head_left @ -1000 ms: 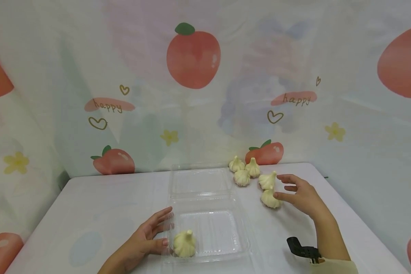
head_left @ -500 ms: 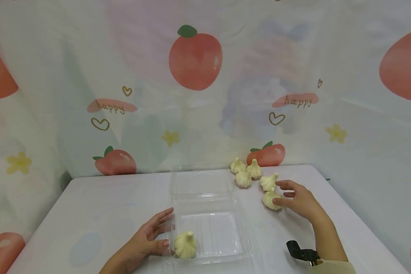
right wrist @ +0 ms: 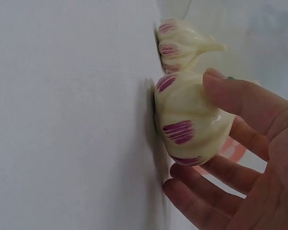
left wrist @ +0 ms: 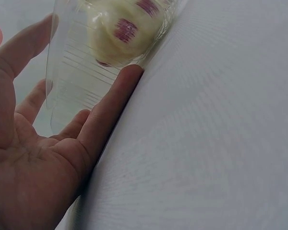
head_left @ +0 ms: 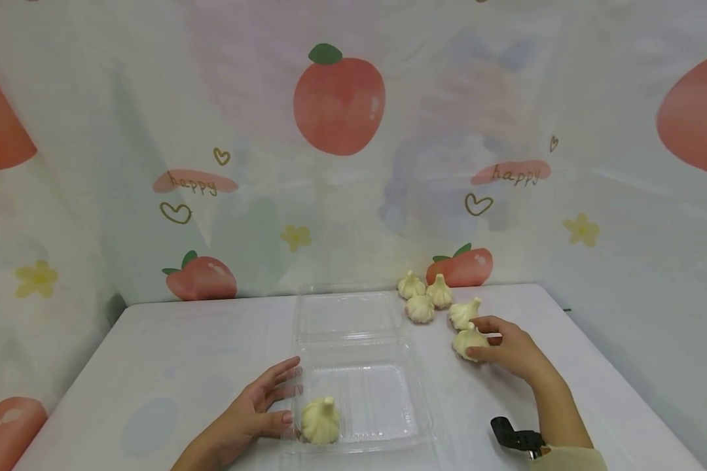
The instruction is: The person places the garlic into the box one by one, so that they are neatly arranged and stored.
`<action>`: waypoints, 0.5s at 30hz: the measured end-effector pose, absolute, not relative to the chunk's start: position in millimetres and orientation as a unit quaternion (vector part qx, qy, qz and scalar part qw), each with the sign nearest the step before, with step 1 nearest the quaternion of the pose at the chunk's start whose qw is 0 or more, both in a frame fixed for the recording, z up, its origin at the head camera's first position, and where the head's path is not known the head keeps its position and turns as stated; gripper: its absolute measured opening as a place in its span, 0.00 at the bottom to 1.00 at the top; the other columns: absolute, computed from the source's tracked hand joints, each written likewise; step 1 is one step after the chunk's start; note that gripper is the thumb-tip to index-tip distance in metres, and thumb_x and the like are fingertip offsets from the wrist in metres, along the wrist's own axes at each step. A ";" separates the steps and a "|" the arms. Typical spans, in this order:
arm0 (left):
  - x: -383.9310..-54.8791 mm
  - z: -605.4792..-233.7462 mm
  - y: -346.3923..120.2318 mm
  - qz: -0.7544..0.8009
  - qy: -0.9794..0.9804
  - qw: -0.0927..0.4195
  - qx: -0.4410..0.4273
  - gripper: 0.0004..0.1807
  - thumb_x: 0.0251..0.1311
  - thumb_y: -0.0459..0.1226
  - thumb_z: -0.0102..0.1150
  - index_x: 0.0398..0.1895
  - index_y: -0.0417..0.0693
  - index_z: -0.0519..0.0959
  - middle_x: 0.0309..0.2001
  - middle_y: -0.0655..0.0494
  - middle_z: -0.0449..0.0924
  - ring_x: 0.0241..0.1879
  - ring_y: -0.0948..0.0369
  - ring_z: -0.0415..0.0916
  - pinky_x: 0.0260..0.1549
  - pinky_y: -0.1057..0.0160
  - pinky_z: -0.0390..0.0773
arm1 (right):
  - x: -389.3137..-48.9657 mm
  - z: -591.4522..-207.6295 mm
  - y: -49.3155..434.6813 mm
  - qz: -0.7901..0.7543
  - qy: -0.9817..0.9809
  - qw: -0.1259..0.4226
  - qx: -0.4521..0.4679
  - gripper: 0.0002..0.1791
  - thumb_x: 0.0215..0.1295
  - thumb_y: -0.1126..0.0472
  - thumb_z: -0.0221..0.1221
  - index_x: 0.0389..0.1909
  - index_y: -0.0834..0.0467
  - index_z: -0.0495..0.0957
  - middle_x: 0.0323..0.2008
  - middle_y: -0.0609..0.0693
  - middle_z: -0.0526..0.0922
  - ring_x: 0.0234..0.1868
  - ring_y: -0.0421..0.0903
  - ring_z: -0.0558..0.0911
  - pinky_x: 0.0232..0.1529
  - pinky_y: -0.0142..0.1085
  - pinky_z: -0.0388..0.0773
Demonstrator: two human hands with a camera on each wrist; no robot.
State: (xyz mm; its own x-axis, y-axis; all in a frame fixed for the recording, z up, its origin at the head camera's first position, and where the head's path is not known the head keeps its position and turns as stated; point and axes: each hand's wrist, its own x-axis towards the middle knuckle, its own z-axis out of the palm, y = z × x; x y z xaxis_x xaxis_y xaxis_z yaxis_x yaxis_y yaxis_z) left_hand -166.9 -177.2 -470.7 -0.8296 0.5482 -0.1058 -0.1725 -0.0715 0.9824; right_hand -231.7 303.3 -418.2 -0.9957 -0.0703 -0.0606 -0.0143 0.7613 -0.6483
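Note:
My right hand [head_left: 509,350] grips a pale garlic bulb [head_left: 470,341] on the right of the table. In the right wrist view the thumb presses one side of this purple-streaked bulb [right wrist: 192,120], with fingers behind and below it. Another garlic bulb [head_left: 464,314] sits just behind it. My left hand [head_left: 250,412], its fingers extended, touches the left side of an opened clear plastic clamshell box [head_left: 383,441]. One garlic bulb [head_left: 321,420] lies in the front left of the box, seen through its wall in the left wrist view as a bulb [left wrist: 120,33] near the fingertips.
Several more garlic bulbs [head_left: 419,309] cluster at the table's back edge, right of the box's lid [head_left: 347,314], which lies folded back. A patterned cloth backdrop [head_left: 330,196] stands behind the white table [head_left: 212,340]. A black wrist mount [head_left: 515,435] juts from the right sleeve.
My right hand has moved slightly left and down, and its thumb and fingers have closed round the front garlic bulb. The left hand stays at the box. The head view has shifted slightly.

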 end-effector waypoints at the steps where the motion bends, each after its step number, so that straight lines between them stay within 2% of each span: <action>1: -166.9 -470.7 -177.1 0.717 0.633 0.252 0.148 0.44 0.65 0.34 0.63 0.80 0.58 0.51 0.79 0.43 0.40 0.74 0.45 0.50 0.51 0.45 0.79 | -231.5 -418.3 302.9 -0.343 0.938 0.042 -0.023 0.40 0.57 0.46 0.71 0.65 0.63 0.71 0.61 0.68 0.74 0.58 0.67 0.76 0.49 0.53 0.79; 7: -166.9 -471.4 -176.7 0.717 0.634 0.250 0.146 0.44 0.65 0.34 0.63 0.80 0.58 0.51 0.79 0.43 0.41 0.74 0.46 0.51 0.51 0.45 0.79 | -231.3 -417.9 299.6 -0.344 0.938 0.044 -0.028 0.39 0.56 0.48 0.72 0.64 0.64 0.72 0.60 0.69 0.74 0.56 0.66 0.77 0.48 0.51 0.79; 15: -166.2 -470.7 -175.8 0.712 0.640 0.251 0.143 0.44 0.65 0.35 0.63 0.80 0.58 0.51 0.79 0.43 0.41 0.73 0.46 0.51 0.51 0.46 0.79 | -231.4 -419.0 294.7 -0.331 0.942 0.044 -0.027 0.38 0.54 0.48 0.74 0.61 0.63 0.74 0.54 0.62 0.77 0.50 0.57 0.78 0.40 0.41 0.77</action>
State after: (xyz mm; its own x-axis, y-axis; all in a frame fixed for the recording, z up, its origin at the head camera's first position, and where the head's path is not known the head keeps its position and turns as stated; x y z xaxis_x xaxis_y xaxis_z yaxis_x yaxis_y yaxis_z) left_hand -166.2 -175.8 -470.7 -0.8331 0.5404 -0.1178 -0.1743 -0.0543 0.9832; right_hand -231.4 294.7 -419.0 -0.9947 -0.0794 -0.0651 -0.0213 0.7795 -0.6260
